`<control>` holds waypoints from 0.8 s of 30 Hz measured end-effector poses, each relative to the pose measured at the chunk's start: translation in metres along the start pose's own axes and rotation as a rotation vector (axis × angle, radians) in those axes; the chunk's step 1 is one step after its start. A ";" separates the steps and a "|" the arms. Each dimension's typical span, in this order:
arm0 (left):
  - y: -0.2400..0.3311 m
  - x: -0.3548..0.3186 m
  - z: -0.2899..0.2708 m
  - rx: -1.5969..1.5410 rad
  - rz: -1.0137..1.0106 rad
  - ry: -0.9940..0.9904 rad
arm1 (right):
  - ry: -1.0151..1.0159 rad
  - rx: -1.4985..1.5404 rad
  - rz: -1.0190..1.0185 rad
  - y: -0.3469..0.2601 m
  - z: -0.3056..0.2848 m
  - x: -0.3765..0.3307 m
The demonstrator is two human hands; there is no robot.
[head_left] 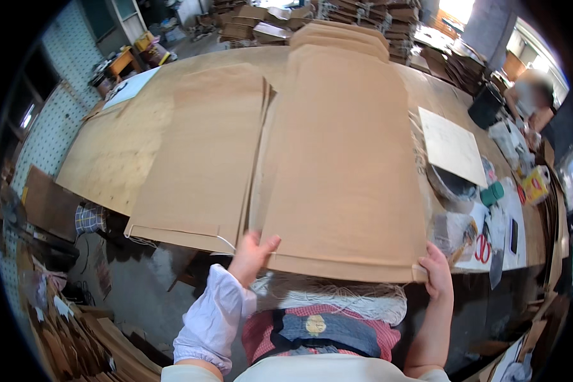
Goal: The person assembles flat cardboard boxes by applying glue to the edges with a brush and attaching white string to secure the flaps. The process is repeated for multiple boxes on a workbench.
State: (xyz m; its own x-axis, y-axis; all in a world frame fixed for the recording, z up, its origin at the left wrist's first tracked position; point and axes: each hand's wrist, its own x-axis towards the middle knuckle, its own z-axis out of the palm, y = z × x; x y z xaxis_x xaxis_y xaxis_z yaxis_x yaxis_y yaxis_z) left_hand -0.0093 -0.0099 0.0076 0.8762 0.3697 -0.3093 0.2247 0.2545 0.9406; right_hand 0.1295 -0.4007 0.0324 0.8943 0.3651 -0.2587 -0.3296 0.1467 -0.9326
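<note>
1. Head view: a large plywood worktable (121, 153) fills the frame, its near edge running in front of the person.
2. A stack of flat brown cardboard sheets (344, 159) lies lengthwise on the table, its near end overhanging the table edge toward the person.
3. A second flat cardboard sheet (204, 159) lies just beside the stack, on the person's left, with a white string at its near edge.
4. A pale square board (452, 146) rests on a round container to the right of the stack.
5. A bundle of white strings (337, 296) lies across the person's lap, below the stack's near end.
6. The left hand (251, 254), in a white sleeve cover, grips the stack's near-left corner; the thumb lies on top and the fingers are spread at the edge.
7. The right hand (436, 270) pinches the stack's near-right corner, thumb on top, fingers curled underneath.
8. Red-handled scissors (482, 248) lie on the table, near the right hand.
9. Another person (535, 95) stands at the far right, blurred.
</note>
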 end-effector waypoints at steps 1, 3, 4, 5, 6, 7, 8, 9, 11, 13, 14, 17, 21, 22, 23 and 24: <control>-0.004 -0.007 0.006 0.014 -0.046 0.014 | 0.063 -0.335 -0.088 0.010 -0.002 0.002; 0.004 -0.021 0.002 0.425 0.133 0.115 | 0.124 -0.759 -0.200 0.027 0.009 0.011; 0.017 -0.029 0.000 0.834 0.367 0.196 | 0.128 -0.840 -0.224 0.036 0.017 0.014; 0.021 -0.037 -0.006 0.921 0.421 0.341 | 0.136 -0.927 -0.243 0.043 0.026 0.017; 0.030 -0.044 -0.020 0.928 0.342 0.425 | 0.118 -0.904 -0.242 0.052 0.042 0.022; 0.035 -0.050 -0.039 0.861 0.465 0.493 | 0.097 -0.882 -0.240 0.060 0.065 0.026; 0.034 -0.057 -0.069 0.871 0.420 0.592 | 0.000 -0.718 -0.242 0.061 0.098 0.029; 0.036 -0.060 -0.095 0.794 0.461 0.684 | -0.091 -0.554 -0.242 0.061 0.133 0.032; 0.043 -0.054 -0.164 0.936 0.463 0.812 | -0.249 -0.279 -0.207 0.086 0.188 0.053; 0.044 -0.039 -0.259 0.827 0.378 0.915 | -0.387 -0.233 0.190 0.070 0.255 0.061; 0.061 -0.029 -0.275 0.971 0.496 0.915 | -0.416 -0.165 0.205 0.076 0.280 0.070; 0.070 -0.002 -0.382 0.945 0.277 0.840 | -0.459 -0.142 0.236 0.099 0.344 0.089; 0.070 0.019 -0.399 1.262 0.020 0.982 | -0.554 -0.163 0.285 0.075 0.344 0.058; 0.072 0.019 -0.395 1.383 -0.072 1.107 | -0.754 -0.235 0.290 0.064 0.328 0.046; 0.087 0.034 -0.324 1.593 -0.162 1.266 | -0.911 -0.318 0.310 0.051 0.293 0.038; 0.099 0.024 -0.277 1.613 -0.025 1.285 | -1.060 -0.613 0.247 0.029 0.266 0.023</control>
State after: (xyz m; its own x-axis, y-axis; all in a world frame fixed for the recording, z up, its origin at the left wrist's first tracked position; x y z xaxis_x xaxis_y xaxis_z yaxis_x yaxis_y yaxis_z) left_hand -0.0840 0.2720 0.0545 0.2941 0.8414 0.4534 0.9494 -0.3119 -0.0370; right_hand 0.0603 -0.1437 0.0666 0.0510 0.9240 -0.3790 -0.0040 -0.3793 -0.9253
